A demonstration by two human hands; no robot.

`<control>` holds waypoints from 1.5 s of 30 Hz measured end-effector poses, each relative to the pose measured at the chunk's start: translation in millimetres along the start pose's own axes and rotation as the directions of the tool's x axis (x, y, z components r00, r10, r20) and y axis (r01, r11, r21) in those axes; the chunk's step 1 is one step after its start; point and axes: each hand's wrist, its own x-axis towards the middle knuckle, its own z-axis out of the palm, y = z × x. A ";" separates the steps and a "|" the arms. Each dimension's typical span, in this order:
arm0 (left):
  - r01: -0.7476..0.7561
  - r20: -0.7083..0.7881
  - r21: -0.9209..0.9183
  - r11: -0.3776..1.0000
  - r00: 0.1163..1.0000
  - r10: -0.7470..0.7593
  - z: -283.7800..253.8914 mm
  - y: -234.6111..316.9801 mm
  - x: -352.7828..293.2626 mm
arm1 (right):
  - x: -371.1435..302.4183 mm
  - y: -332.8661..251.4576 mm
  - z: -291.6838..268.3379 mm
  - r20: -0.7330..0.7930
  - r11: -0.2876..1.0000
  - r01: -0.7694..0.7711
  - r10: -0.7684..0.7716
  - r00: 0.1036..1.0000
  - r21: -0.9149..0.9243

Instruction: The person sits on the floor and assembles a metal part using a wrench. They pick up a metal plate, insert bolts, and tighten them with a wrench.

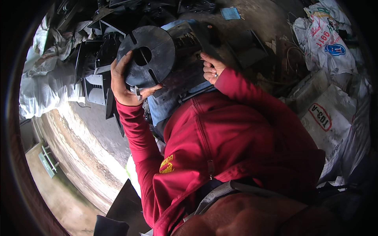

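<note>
My left hand [123,80] is wrapped round the edge of a dark round disc [162,47], holding it tilted up above my lap. The disc has a large centre hole and narrow slots, and its face is scuffed. A small grey metallic piece [136,93] shows by my left thumb. My right hand [213,67] is closed, its fingers curled beside a dark flat panel [173,94] lying across my lap. Whatever those fingers hold is too small to make out. The disc hides part of the panel, and blue cloth [156,108] shows beneath it.
Black plastic panels and frames [105,55] are heaped at the far left, beside white plastic sheeting [51,92]. Printed white sacks [325,43] stand along the right. A blue flat piece [230,13] lies on the ground at the far side. Another dark panel [128,204] is at the lower left.
</note>
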 end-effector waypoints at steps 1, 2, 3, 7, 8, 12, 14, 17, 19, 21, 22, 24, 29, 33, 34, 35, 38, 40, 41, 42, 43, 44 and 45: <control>0.001 0.000 0.001 1.000 1.000 -0.001 0.0 -0.3 -0.6 | 0.7 0.2 -1.0 0.003 1.000 -0.004 0.004 1.000 0.001; 0.002 0.000 0.002 1.000 1.000 -0.002 0.4 -0.6 -0.9 | 1.1 0.2 -1.8 0.006 1.000 -0.008 0.008 1.000 0.002; -0.001 0.006 0.009 1.000 1.000 0.001 0.8 -0.4 -0.5 | 0.9 0.4 -2.3 0.003 1.000 -0.001 0.001 1.000 0.004; 0.014 0.014 0.006 1.000 1.000 -0.014 1.5 0.4 -0.3 | -0.2 1.4 -0.6 0.004 1.000 0.021 -0.021 1.000 0.012; 0.023 0.010 -0.004 1.000 1.000 -0.023 1.6 0.5 -0.3 | -0.5 1.6 0.4 0.007 1.000 0.027 -0.027 1.000 0.014; 0.054 0.006 -0.076 0.996 0.999 -0.054 0.5 5.9 1.3 | 1.9 2.2 -0.3 -0.004 1.000 0.019 -0.018 1.000 0.016; 0.067 -0.042 -0.150 0.986 0.996 -0.074 2.0 5.8 -1.9 | 3.0 2.6 -1.2 -0.022 1.000 0.021 -0.021 1.000 0.012; 0.060 -0.217 -0.596 0.801 0.948 -0.233 -0.3 21.3 -13.1 | 3.7 3.0 0.5 -0.078 0.999 0.032 -0.032 0.996 0.000; 0.121 -0.171 -0.639 0.760 0.941 -0.293 -19.9 23.5 -45.6 | 0.2 0.4 4.1 -0.076 0.998 0.057 -0.058 0.995 -0.026; 0.306 0.040 -0.503 0.809 0.942 -0.332 -40.9 27.3 -75.6 | -1.6 1.6 3.5 -0.071 0.998 0.049 -0.051 0.996 -0.034; 0.468 0.187 -0.322 0.823 0.883 -0.430 -36.2 39.3 -78.6 | 0.2 1.1 1.2 -0.074 0.999 0.043 -0.045 0.996 -0.029; 0.595 0.440 -0.060 0.801 0.736 -0.514 -9.4 46.6 -90.0 | 2.7 1.9 -1.1 -0.084 1.000 0.004 -0.006 0.996 -0.024; 0.188 0.418 0.187 0.964 0.873 -0.251 62.9 52.5 -93.5 | 7.6 0.0 -4.7 -0.104 0.999 -0.037 0.034 0.994 -0.029; -0.019 0.310 0.154 0.988 0.950 -0.031 82.6 69.3 -52.9 | 0.0 2.9 8.9 -0.200 0.997 0.053 -0.065 0.978 -0.061; -0.046 0.304 0.131 0.990 0.953 0.004 91.5 71.6 -46.4 | 0.0 3.9 10.2 -0.222 0.994 0.083 -0.097 0.970 -0.072; -0.052 0.338 0.101 0.994 0.941 0.015 102.3 72.9 -40.7 | -0.8 2.5 7.7 -0.211 0.993 0.051 -0.072 0.975 -0.104; -0.043 0.355 0.084 0.996 0.935 0.010 122.9 66.9 -35.8 | 4.9 3.7 -0.1 -0.162 0.989 0.056 -0.078 0.984 -0.139; -0.077 0.339 0.169 0.983 0.941 0.015 132.3 65.8 -40.1 | 9.6 6.2 0.6 -0.171 0.992 0.067 -0.084 0.982 -0.105; -0.089 0.333 0.209 0.974 0.943 0.015 135.8 65.3 -41.5 | 9.0 5.4 0.7 -0.162 0.995 0.032 -0.047 0.986 -0.093; -0.111 0.343 0.203 0.973 0.939 0.036 138.3 63.8 -40.5 | 7.7 4.7 1.5 -0.153 0.997 -0.003 -0.009 0.988 -0.083; -0.132 0.353 0.196 0.972 0.934 0.056 140.7 62.1 -39.0 | 5.0 2.4 2.7 -0.151 0.995 -0.012 -0.003 0.989 -0.103; -0.151 0.368 0.190 0.970 0.927 0.072 141.5 61.0 -38.3 | 6.7 2.4 0.1 -0.113 0.996 -0.018 0.008 0.994 -0.088; -0.155 0.384 0.196 0.968 0.921 0.070 142.6 61.6 -36.7 | 9.4 2.5 -4.9 -0.074 0.997 -0.025 0.019 0.997 -0.074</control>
